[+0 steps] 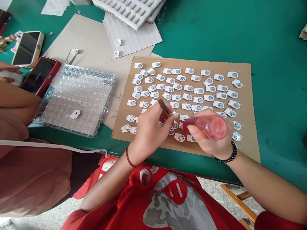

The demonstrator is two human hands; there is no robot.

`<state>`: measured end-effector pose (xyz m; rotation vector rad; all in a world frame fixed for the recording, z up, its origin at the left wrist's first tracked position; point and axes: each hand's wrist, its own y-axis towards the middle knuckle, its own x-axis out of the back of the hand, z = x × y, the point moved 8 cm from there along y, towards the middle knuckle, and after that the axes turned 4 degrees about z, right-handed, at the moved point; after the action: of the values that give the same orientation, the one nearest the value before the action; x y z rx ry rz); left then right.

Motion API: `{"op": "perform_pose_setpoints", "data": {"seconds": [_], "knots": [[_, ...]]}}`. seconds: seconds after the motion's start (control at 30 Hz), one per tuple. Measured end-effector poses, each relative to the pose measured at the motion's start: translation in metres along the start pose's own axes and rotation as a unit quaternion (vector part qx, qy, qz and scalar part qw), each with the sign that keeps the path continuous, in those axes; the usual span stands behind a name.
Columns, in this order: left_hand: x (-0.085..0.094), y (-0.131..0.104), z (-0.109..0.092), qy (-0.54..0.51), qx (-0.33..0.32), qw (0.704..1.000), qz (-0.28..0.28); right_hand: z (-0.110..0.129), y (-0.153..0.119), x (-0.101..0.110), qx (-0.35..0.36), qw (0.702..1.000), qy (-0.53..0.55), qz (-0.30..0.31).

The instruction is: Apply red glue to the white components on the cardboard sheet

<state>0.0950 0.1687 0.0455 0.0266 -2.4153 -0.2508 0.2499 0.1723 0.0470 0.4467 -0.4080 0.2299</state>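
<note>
A brown cardboard sheet (pixel 242 121) lies on the green table, carrying several rows of small white tabs with round metallic discs. Over its lower middle, my left hand (pixel 152 127) pinches dark tweezers (pixel 164 107), their tips hidden near one of the tabs. Beside it, my right hand (pixel 213 140) is wrapped round a translucent red squeeze bottle (pixel 208 126), which is tilted with its narrower end toward the tweezers. The bottle's tip is hard to make out. Some tabs are hidden beneath both hands.
Left of the cardboard, a clear plastic tray (pixel 69 108) holds small metal discs and a white piece. Two phones (pixel 39 75) lie beyond it, near another person's arm (pixel 18 95). White moulded trays (pixel 134 11) stand at the back. A white cable (pixel 52 145) crosses the table's front left edge.
</note>
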Motion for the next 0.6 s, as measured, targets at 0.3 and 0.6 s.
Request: {"op": "perform_pose_setpoints", "data": {"seconds": [0.3, 0.6], "knots": [[0.007, -0.008, -0.007, -0.015, -0.026, 0.998, -0.051, -0.021, 0.030, 0.058, -0.103, 0.939, 0.288, -0.158], [0.014, -0.066, -0.032, -0.113, -0.263, 0.955, -0.082, -0.015, 0.029, 0.078, -0.086, 0.926, 0.314, -0.193]]}}
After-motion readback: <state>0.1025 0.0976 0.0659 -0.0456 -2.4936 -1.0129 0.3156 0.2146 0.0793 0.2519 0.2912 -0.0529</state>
